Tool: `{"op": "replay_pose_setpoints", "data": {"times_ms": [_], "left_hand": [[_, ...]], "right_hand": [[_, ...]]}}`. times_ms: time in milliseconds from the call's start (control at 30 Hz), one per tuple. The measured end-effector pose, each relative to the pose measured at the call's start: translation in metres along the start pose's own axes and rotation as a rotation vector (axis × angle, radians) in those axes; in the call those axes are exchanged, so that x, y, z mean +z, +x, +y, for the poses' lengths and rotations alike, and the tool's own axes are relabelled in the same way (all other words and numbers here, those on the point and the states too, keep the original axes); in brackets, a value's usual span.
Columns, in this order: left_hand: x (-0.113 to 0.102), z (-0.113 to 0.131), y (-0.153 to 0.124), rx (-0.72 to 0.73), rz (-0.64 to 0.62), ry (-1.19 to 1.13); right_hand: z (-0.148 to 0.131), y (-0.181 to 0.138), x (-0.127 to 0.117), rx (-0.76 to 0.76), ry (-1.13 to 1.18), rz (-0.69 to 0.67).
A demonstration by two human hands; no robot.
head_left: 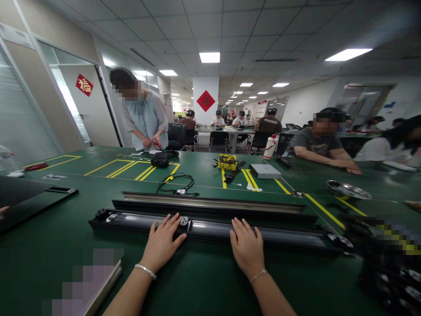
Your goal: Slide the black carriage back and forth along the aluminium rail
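A long black rail with a shiny strip (210, 229) lies across the green table in front of me. My left hand (163, 241) rests flat on its near edge, fingers spread, beside a small black and white fitting (184, 221) on the rail. My right hand (246, 246) lies flat on the rail a little to the right, fingers stretched out. Neither hand holds anything. A second long dark rail (213, 202) lies parallel just behind the first.
A black cable (176, 183), a yellow box (227, 161), a grey flat box (265, 170) and a metal bowl (348, 189) sit farther back. A dark panel (26, 193) lies at left. One person stands at far left; others sit at right and behind.
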State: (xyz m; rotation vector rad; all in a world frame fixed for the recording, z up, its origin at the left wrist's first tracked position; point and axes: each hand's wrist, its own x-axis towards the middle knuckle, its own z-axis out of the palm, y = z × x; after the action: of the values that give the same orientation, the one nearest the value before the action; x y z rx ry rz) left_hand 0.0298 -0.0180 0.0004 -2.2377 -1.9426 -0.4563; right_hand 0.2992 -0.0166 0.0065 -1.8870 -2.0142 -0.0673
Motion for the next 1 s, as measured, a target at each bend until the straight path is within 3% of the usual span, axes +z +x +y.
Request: {"op": "replay_pose_setpoints", "data": {"times_ms": [233, 1000], "left_hand": [[-0.004, 0.006, 0.0, -0.022, -0.032, 0.011], [0.005, 0.02, -0.004, 0.048, 0.04, 0.024]], "right_hand": [[0.002, 0.0, 0.003, -0.006, 0.0, 0.011], [-0.001, 0.0, 0.003, -0.018, -0.036, 0.001]]}}
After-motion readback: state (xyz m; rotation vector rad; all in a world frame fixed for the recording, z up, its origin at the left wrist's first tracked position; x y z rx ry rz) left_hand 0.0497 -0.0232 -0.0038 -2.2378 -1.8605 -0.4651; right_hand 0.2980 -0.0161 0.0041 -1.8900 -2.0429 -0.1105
